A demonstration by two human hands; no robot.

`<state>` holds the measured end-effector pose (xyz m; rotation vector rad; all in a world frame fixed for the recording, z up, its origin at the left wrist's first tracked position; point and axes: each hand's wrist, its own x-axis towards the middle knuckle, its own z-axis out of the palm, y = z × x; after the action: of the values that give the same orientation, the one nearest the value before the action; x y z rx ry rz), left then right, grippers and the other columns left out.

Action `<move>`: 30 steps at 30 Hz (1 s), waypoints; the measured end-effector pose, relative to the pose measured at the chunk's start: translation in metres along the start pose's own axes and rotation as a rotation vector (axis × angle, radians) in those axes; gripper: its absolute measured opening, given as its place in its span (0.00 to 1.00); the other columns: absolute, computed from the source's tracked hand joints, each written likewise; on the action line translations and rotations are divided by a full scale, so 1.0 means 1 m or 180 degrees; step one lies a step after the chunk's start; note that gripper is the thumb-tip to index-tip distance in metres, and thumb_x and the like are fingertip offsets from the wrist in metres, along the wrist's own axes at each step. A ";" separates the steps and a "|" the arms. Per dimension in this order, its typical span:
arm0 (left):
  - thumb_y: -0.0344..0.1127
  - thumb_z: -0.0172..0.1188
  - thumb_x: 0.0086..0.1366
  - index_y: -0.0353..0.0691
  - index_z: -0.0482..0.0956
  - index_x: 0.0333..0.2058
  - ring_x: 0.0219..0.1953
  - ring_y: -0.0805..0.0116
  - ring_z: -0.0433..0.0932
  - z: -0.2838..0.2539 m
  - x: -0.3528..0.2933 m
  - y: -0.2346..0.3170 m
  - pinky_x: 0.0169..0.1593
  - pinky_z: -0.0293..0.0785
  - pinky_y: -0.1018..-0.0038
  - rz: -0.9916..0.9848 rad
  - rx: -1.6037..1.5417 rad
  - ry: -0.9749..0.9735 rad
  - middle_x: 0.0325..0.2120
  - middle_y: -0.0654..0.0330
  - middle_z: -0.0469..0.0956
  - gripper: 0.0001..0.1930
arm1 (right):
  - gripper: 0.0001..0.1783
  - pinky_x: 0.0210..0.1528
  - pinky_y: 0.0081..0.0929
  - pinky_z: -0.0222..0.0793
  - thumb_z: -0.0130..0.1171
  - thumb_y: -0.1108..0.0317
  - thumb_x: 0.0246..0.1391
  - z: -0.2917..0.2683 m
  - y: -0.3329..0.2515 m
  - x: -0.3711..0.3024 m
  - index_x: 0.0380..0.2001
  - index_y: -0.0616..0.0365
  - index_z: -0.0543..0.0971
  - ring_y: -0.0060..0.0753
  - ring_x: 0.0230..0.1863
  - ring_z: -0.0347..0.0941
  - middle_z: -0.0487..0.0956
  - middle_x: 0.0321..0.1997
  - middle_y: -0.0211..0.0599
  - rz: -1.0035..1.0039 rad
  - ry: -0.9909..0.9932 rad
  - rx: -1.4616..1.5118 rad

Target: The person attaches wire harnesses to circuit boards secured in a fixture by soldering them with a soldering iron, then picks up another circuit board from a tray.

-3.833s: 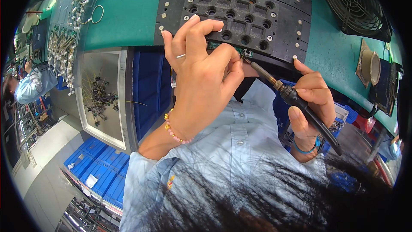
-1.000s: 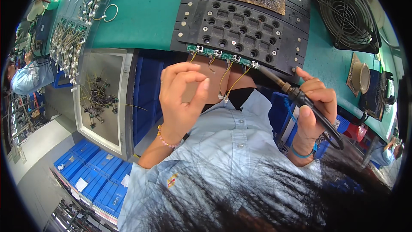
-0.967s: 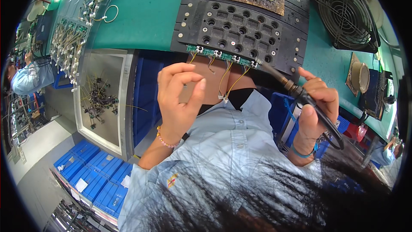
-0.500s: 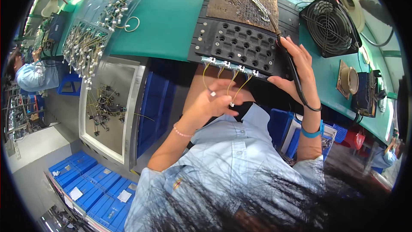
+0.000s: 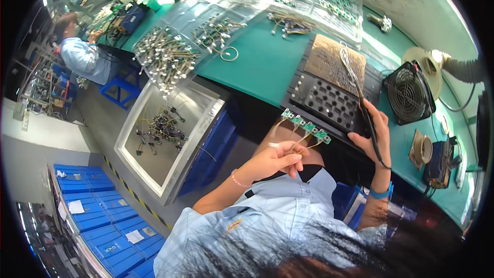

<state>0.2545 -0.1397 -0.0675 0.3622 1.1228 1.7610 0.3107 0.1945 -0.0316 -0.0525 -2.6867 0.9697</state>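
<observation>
My left hand (image 5: 280,158) is closed on the thin yellowish wires (image 5: 307,146) hanging from a strip of small green circuit boards (image 5: 307,126). That strip lies at the near edge of a black fixture block (image 5: 329,100) with rows of round holes; whether it touches the block I cannot tell. In my right hand (image 5: 378,131) is a black soldering iron (image 5: 368,121), its cord running down past the wrist. The iron points away from me, toward a scorched brown pad (image 5: 329,62) where a bundle of silvery wire (image 5: 347,62) lies.
A black fan (image 5: 409,92) stands right of the fixture. On the green table (image 5: 247,80), clear trays (image 5: 190,18) hold wired connectors and green boards. Lower left, a white-framed bin (image 5: 139,162) contains wired parts, near stacked blue boxes (image 5: 98,206). Another person (image 5: 85,54) sits far left.
My view has swung, so the table scene sits lower and further right. My left fingers, spread before, have closed on the wires. The board strip now tilts, showing its green face.
</observation>
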 end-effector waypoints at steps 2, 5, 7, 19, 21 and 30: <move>0.32 0.57 0.76 0.33 0.77 0.55 0.31 0.70 0.81 -0.005 -0.018 0.013 0.39 0.81 0.77 0.0375 0.0234 0.0157 0.33 0.57 0.82 0.14 | 0.52 0.68 0.39 0.62 0.79 0.64 0.34 0.005 0.007 -0.004 0.68 0.55 0.73 0.47 0.60 0.69 0.79 0.63 0.41 0.0011 -0.0008 0.0000; 0.33 0.56 0.77 0.33 0.76 0.56 0.31 0.71 0.81 -0.011 -0.045 0.037 0.39 0.81 0.77 0.0615 0.0403 0.0531 0.33 0.57 0.82 0.14 | 0.48 0.69 0.40 0.61 0.77 0.63 0.39 0.014 0.019 -0.008 0.68 0.56 0.73 0.49 0.63 0.69 0.78 0.64 0.43 -0.0229 0.0193 -0.0010; 0.34 0.56 0.77 0.33 0.76 0.56 0.30 0.72 0.80 -0.013 -0.062 0.054 0.39 0.80 0.78 0.0710 0.0485 0.0945 0.34 0.58 0.82 0.14 | 0.47 0.70 0.40 0.61 0.76 0.62 0.41 0.024 0.026 -0.013 0.68 0.56 0.73 0.49 0.65 0.68 0.77 0.65 0.44 -0.0328 0.0232 0.0007; 0.34 0.58 0.74 0.34 0.77 0.53 0.27 0.72 0.80 -0.165 -0.021 0.248 0.35 0.82 0.77 0.1724 0.1582 0.2355 0.35 0.57 0.83 0.14 | 0.35 0.67 0.43 0.68 0.64 0.62 0.58 0.053 0.062 -0.029 0.67 0.64 0.70 0.51 0.64 0.74 0.70 0.69 0.55 -0.0459 0.1244 0.1143; 0.36 0.58 0.73 0.33 0.77 0.53 0.29 0.71 0.80 -0.198 0.013 0.275 0.36 0.82 0.76 0.1526 0.1462 0.2532 0.36 0.56 0.83 0.15 | 0.36 0.66 0.43 0.69 0.64 0.61 0.58 0.056 0.067 -0.030 0.67 0.64 0.70 0.51 0.62 0.76 0.69 0.69 0.55 -0.0298 0.1440 0.0847; 0.44 0.59 0.72 0.31 0.81 0.46 0.33 0.64 0.84 -0.243 0.091 0.326 0.36 0.82 0.71 0.0359 0.1731 0.2793 0.34 0.51 0.85 0.19 | 0.36 0.66 0.46 0.71 0.62 0.56 0.61 0.057 0.068 -0.040 0.67 0.65 0.70 0.52 0.63 0.73 0.67 0.69 0.55 -0.0272 0.1290 0.1136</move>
<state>-0.1370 -0.2206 0.0481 -0.0644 2.2557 1.7150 0.3294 0.2063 -0.1269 -0.0531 -2.1067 1.2440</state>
